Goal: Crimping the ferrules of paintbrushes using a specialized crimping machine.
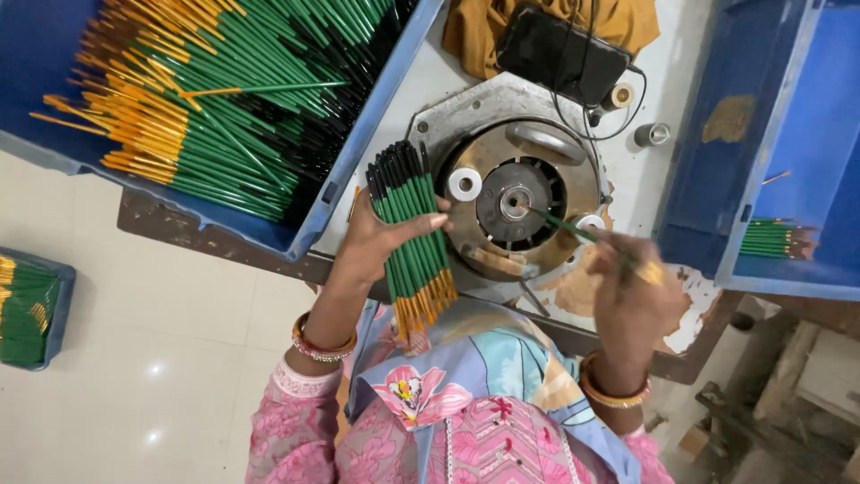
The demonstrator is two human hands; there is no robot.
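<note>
From my remote seat, nearest first. My left hand (381, 240) is curled snug around a bundle of green-handled brushes with black tips and gold ferrules (410, 235), thumb across the top, sitting at about 9 o'clock of the round grey metal machine head (515, 199). My right hand (634, 289), at 4 o'clock of it, pinches a single green brush (560, 224), its tip poking at the centre hole. Two small white rings (464, 184) lie on the plate. Further out, the big blue plastic crate of brushes (224, 99) is at 10 o'clock, another blue crate (788, 206) at 3. Honestly, the worry is that the bundle fans out and slips if my grip slackens, or the single brush goes in crooked and snaps.
</note>
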